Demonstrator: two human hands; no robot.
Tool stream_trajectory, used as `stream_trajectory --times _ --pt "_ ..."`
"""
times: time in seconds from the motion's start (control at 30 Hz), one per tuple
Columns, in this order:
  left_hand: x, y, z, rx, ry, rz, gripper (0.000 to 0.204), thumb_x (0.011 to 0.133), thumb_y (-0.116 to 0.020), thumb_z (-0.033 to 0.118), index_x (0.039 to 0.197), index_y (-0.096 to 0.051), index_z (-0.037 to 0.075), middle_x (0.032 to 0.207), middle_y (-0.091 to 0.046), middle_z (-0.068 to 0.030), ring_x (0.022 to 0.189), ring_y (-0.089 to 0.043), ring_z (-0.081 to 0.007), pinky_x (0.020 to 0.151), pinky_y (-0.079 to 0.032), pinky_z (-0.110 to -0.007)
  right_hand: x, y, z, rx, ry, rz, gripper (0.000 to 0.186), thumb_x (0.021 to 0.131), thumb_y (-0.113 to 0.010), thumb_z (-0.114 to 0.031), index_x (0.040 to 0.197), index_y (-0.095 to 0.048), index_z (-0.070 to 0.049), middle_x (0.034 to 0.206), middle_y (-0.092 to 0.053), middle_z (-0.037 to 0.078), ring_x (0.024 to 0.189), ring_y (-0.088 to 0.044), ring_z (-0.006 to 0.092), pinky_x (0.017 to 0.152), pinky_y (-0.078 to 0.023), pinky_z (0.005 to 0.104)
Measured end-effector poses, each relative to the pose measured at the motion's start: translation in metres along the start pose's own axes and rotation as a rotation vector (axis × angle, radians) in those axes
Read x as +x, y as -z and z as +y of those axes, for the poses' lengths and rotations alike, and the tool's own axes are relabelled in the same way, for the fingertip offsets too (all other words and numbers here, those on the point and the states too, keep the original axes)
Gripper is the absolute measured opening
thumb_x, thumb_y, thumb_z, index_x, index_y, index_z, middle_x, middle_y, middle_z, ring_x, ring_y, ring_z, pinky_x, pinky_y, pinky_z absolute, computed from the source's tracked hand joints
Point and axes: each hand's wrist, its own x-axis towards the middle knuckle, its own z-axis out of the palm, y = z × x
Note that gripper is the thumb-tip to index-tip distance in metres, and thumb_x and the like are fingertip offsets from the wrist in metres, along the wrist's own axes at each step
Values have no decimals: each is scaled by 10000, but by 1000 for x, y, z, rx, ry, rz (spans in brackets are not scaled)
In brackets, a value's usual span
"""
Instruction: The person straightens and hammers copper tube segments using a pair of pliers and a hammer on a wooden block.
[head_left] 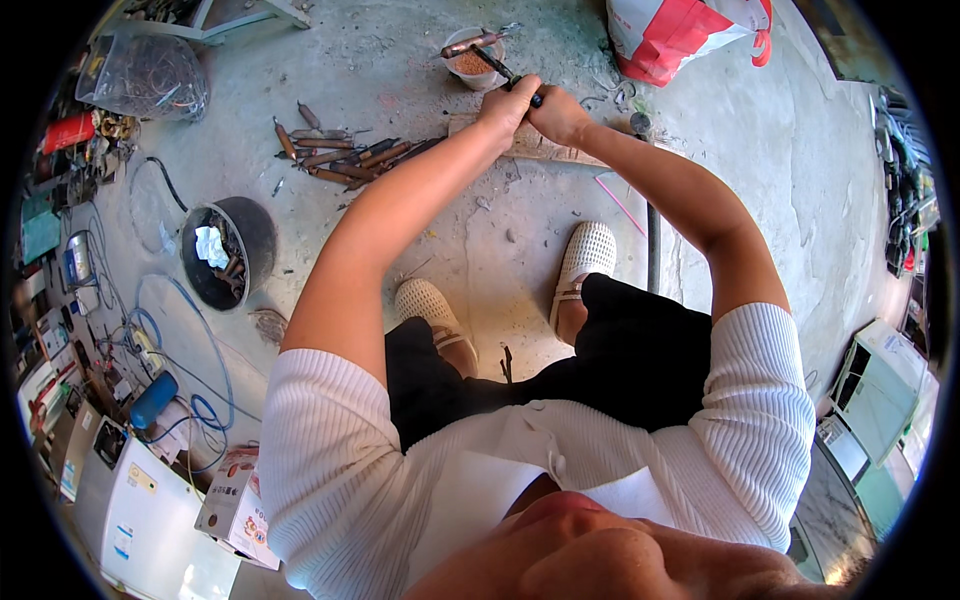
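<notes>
Both my hands meet at the far middle of the view. My left hand is closed round black-handled pliers, and my right hand grips the handle end beside it. At the far end of the pliers, a spindle-shaped copper tube piece lies across the top of a whitish plastic cup. Reddish-brown granules fill part of that cup. The jaws are too small to make out. Below my hands is a wooden board, partly hidden by my forearms.
Several similar copper pieces lie piled left of my forearm. A black bucket holds more pieces and white paper. A hammer stands at the board's right end. A red-and-white sack sits far right; blue hoses cross the left floor.
</notes>
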Motion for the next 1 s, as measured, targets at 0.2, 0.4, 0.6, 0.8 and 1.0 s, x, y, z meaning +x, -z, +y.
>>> stream_trajectory --times 0.2,0.4,0.6,0.8,1.0 --pt "0 -2 -10 -78 -9 -12 377 757 -682 442 888 -602 97 798 -584 1 721 -538 -118 629 -426 -281 5 -3 10 -14 50 -5 388 778 -590 -299 986 -630 26 943 -637 275 914 -612 418 814 -480 412" --pt "1 0 6 -70 7 -244 482 784 -679 498 991 -605 68 986 -580 -47 811 -559 -137 725 -466 -320 16 -8 25 288 -58 -89 404 743 -636 -358 934 -648 -2 864 -662 209 814 -638 347 739 -485 383" --pt "-36 34 41 599 98 -442 644 781 -646 580 1044 -587 -5 1075 -587 -107 927 -581 -172 704 -484 -344 9 5 49 188 -24 -46 433 801 -620 -417 943 -630 -8 792 -647 192 757 -631 308 709 -475 381" --pt "-26 94 87 1231 -809 221 601 827 -578 565 1110 -579 35 943 -658 -138 893 -626 -280 763 -488 -371 -6 28 29 36 7 -74 432 826 -601 -437 981 -638 -35 821 -646 196 813 -620 346 756 -470 396" --pt "-10 93 98 1410 -774 53 452 935 -438 454 1067 -570 42 872 -661 -162 865 -625 -352 801 -452 -450 -6 33 11 -33 91 -65 445 826 -590 -455 941 -628 -27 820 -643 201 813 -615 362 762 -467 407"
